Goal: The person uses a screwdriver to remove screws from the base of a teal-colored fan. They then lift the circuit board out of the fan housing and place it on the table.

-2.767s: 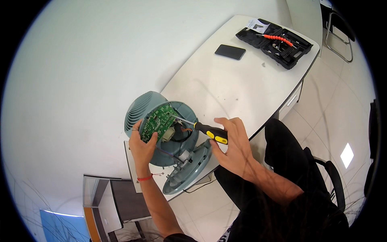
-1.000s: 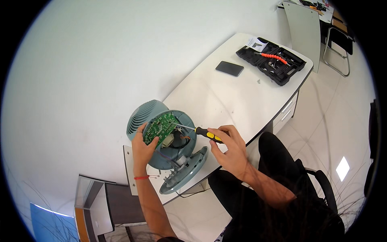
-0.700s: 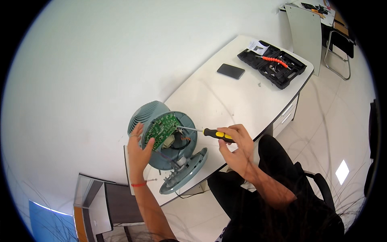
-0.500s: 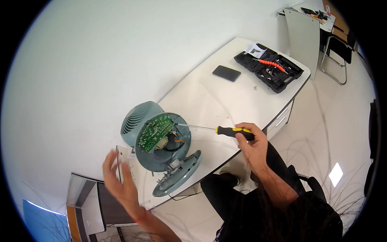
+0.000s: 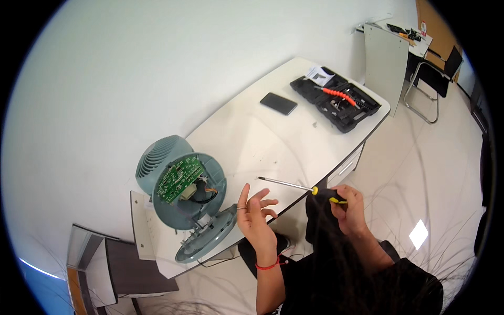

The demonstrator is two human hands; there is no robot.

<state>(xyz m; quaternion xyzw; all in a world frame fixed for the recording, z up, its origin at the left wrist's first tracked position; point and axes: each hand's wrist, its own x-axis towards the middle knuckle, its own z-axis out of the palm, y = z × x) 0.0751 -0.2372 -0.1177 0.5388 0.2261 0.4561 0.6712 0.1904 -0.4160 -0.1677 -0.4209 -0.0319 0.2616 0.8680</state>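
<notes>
My right hand (image 5: 353, 212) is closed round the black and yellow handle of a screwdriver (image 5: 287, 184). The shaft points left over the table's near edge, its dark tip apart from the fan. Just below that tip, my left hand (image 5: 257, 220) is raised with its fingers spread, holding nothing. A blue-green fan (image 5: 164, 152) lies on its side to the left, its base opened. Inside the base show a green circuit board (image 5: 180, 178) and wires. The detached base cover (image 5: 210, 242) leans below it, beside my left hand. Whether a screw sits on the tip is too small to tell.
The fan rests on a white table (image 5: 236, 131). A dark phone (image 5: 279, 103) lies farther back. At the far right end is an open black tool case (image 5: 336, 113) with an orange flexible shaft (image 5: 338, 96) and a paper sheet. A black chair (image 5: 436, 79) stands beyond.
The screwdriver has come away from the fan's base, drawn back to the right and down. My left hand has moved from the fan's left side across to near the screwdriver tip.
</notes>
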